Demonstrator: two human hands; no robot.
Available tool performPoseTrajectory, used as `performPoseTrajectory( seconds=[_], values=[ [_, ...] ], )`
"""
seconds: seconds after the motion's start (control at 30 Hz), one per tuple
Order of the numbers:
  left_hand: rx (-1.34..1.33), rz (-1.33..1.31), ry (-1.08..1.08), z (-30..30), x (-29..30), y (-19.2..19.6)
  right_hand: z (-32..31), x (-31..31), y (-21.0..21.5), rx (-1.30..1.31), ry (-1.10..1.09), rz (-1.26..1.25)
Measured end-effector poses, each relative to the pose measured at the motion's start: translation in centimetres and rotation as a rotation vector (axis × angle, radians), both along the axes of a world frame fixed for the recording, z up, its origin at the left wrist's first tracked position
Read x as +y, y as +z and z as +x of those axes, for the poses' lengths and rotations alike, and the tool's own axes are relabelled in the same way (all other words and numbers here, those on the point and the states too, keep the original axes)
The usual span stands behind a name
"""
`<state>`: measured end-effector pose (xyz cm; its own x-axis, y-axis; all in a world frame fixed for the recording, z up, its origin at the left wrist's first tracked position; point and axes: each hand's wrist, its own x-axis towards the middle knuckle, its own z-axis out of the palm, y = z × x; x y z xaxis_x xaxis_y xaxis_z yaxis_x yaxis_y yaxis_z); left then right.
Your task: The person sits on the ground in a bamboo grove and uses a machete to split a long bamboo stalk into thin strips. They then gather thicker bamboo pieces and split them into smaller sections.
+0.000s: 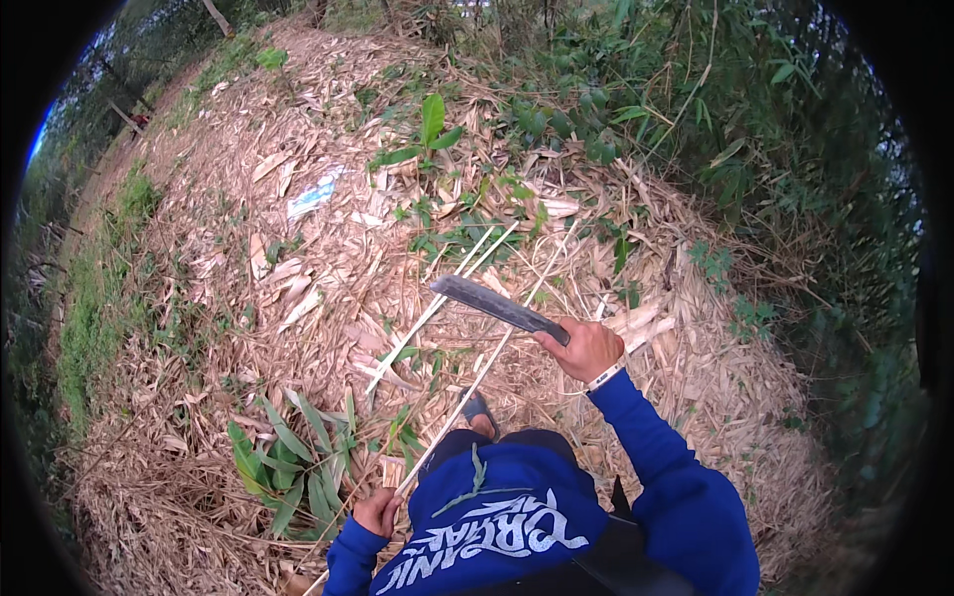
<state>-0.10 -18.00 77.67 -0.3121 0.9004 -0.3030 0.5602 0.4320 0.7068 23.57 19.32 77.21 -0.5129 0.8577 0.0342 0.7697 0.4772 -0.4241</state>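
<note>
My right hand (588, 350) is closed round the grip of a machete (487, 298), and its dark blade points to the upper left in front of me. Low on the left, my left hand (378, 512) grips a long, thin, pale bamboo strip (452, 421). That strip slants from below my left hand up to the far right and passes by the machete blade; whether the two touch I cannot tell. Beyond it, a couple of similar pale strips (422, 320) lie on the ground, partly crossed by the blade.
Dry leaves and husks (328, 258) cover the sloping ground. A leafy green plant (288, 467) grows near my left hand, a broad-leaved seedling (432, 124) farther ahead. A blue-white scrap (316, 194) lies to the left. Dense bushes (735, 149) border the right. My sandalled foot (480, 417) shows below.
</note>
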Motion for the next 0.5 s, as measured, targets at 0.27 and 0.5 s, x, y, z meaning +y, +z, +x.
performPoseTrajectory(
  seconds=[0.27, 0.5],
  values=[
    [-0.121, -0.012, 0.033, -4.2, -1.8, -1.5, -0.1, 11.1, -0.4, 0.028, -0.325, 0.048],
    [-0.196, -0.023, 0.098, -6.5, -0.1, -1.4, -6.2, 7.6, 2.1, 0.149, -0.031, 0.072]
  ],
)
